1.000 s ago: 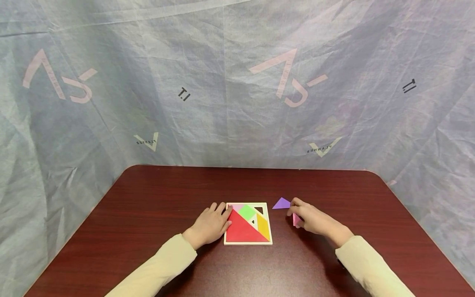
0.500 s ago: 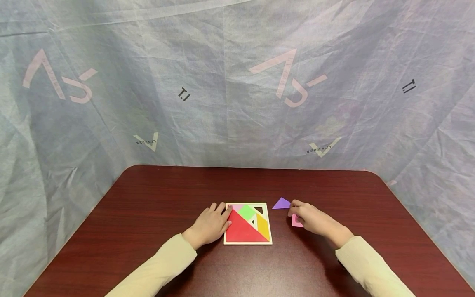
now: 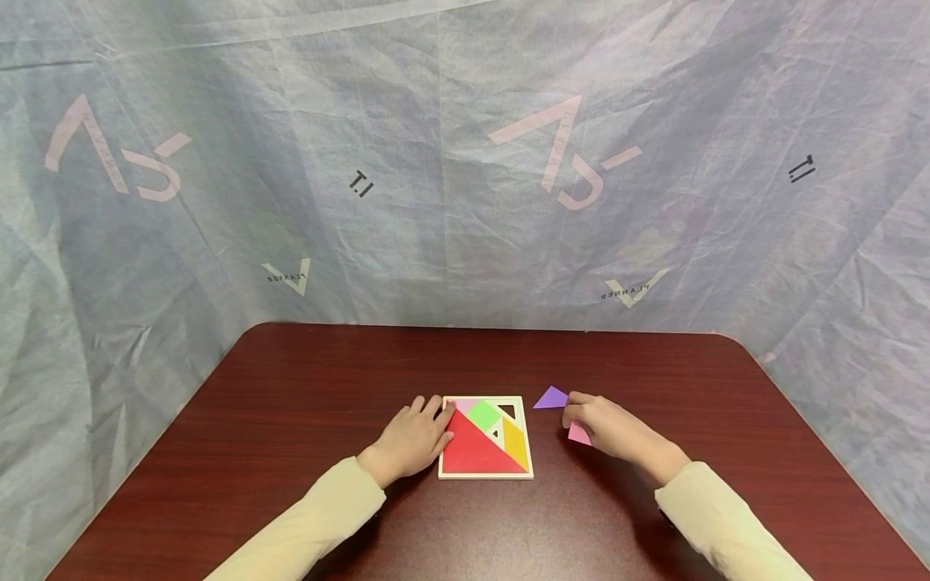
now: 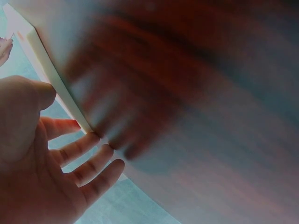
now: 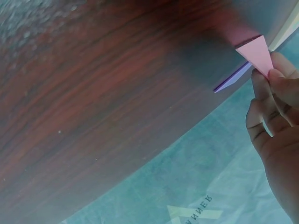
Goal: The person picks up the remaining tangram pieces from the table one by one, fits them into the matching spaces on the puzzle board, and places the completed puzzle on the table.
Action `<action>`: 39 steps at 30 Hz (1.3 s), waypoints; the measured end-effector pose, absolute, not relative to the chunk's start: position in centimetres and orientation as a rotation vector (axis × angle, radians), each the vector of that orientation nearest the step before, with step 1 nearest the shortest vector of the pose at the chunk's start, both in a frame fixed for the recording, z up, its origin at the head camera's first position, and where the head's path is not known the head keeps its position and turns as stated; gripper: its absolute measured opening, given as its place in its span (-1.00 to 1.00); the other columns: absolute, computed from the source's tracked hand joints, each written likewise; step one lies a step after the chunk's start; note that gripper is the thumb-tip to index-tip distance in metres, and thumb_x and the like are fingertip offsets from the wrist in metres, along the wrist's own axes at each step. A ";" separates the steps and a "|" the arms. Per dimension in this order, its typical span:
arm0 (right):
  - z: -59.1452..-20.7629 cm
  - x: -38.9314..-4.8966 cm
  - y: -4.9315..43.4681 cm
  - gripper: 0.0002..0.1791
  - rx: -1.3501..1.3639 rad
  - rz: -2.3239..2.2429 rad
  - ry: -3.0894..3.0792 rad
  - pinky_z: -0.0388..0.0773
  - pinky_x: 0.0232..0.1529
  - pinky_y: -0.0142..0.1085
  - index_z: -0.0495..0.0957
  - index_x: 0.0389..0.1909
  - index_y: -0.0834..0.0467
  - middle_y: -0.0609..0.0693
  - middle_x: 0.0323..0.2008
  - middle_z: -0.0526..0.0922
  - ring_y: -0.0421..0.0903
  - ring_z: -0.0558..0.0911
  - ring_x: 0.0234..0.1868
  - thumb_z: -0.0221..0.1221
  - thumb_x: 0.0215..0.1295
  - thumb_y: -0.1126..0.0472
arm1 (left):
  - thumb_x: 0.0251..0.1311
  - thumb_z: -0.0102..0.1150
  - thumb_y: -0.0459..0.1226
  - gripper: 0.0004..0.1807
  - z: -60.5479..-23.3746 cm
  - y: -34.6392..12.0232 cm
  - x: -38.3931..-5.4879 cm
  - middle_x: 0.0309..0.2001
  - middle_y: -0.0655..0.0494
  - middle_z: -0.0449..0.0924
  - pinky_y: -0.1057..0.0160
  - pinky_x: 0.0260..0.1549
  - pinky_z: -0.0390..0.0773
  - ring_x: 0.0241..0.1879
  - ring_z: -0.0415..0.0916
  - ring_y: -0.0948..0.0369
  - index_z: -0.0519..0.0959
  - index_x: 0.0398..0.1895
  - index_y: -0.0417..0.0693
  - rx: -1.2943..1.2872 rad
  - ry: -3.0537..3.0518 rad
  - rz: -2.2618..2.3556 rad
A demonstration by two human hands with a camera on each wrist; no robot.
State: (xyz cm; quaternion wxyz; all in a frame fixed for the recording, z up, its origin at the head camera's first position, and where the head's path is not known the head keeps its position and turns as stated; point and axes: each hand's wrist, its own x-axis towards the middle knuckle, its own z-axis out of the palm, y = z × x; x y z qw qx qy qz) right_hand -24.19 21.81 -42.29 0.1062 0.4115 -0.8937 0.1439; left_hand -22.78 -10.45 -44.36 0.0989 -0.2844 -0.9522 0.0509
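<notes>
My right hand [image 3: 610, 428] pinches a pink tangram piece [image 5: 257, 52] between thumb and index finger, right of the puzzle tray. Part of this piece is hidden by the fingers in the head view. My left hand [image 3: 412, 440] rests on the left side of the white-rimmed tangram tray [image 3: 485, 476], fingers spread and relaxed, thumb at the edge. Inside the tray lie a large red triangle [image 3: 475, 453], a green square [image 3: 484, 415], a yellow parallelogram [image 3: 514, 442] and a lilac piece [image 3: 461, 404]. Dark triangular gaps show at its upper right and centre.
A purple triangle [image 3: 550, 398] lies on the dark red wooden table [image 3: 327, 371], just beyond the right fingertips. Behind the table and along its sides hangs a grey printed cloth [image 3: 436, 161].
The pink piece has turned in the right fingers, from nearly edge-on to showing its face, then tilting. The left hand, tray and purple triangle stay in place.
</notes>
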 end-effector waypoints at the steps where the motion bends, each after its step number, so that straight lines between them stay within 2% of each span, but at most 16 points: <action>1: -42.3 -24.2 21.8 -0.76 1.210 0.424 -2.626 0.51 -0.41 -0.44 0.60 -0.50 0.15 -0.07 -0.43 0.52 -0.22 0.55 -0.45 0.19 -0.06 0.56 | 0.30 -0.11 -0.02 -0.51 -44.4 -10.5 -22.8 0.05 -0.06 0.36 0.12 -0.18 0.48 -0.07 0.35 0.02 0.39 0.19 -0.09 -0.841 -2.817 0.151; 9: -42.0 -24.1 21.4 -0.73 1.177 0.393 -2.616 0.46 -0.46 -0.48 0.61 -0.51 0.12 -0.08 -0.43 0.51 -0.23 0.54 -0.49 0.16 -0.10 0.56 | 0.29 -0.09 -0.03 -0.51 -44.3 -10.5 -22.7 0.05 -0.06 0.37 0.11 -0.18 0.48 -0.07 0.35 0.03 0.39 0.19 -0.10 -0.841 -2.820 0.145; 17: -41.6 -24.0 20.8 -0.77 1.137 0.327 -2.633 0.46 -0.36 -0.33 0.61 -0.48 0.10 -0.10 -0.41 0.49 -0.24 0.51 -0.47 0.16 -0.03 0.50 | 0.27 -0.06 -0.03 -0.51 -44.4 -10.5 -22.8 0.02 -0.06 0.37 0.12 -0.21 0.49 -0.10 0.35 0.03 0.41 0.17 -0.10 -0.855 -2.790 0.144; 28: -41.4 -23.9 19.7 -0.76 1.111 0.281 -2.581 0.27 -0.33 -0.35 0.59 -0.50 0.08 -0.12 -0.43 0.48 -0.23 0.51 -0.39 0.16 -0.06 0.50 | 0.30 -0.11 -0.04 -0.51 -44.1 -10.5 -22.7 0.05 -0.07 0.36 0.12 -0.17 0.48 -0.07 0.34 0.03 0.38 0.20 -0.10 -0.850 -2.832 0.143; 39: -41.2 -24.1 18.4 -0.72 1.127 0.328 -2.570 0.30 -0.31 -0.34 0.61 -0.47 0.05 -0.14 -0.38 0.53 -0.23 0.55 -0.32 0.19 -0.09 0.52 | 0.30 -0.10 -0.03 -0.51 -44.2 -10.5 -22.7 0.05 -0.06 0.36 0.12 -0.17 0.48 -0.07 0.34 0.03 0.39 0.20 -0.10 -0.854 -2.823 0.147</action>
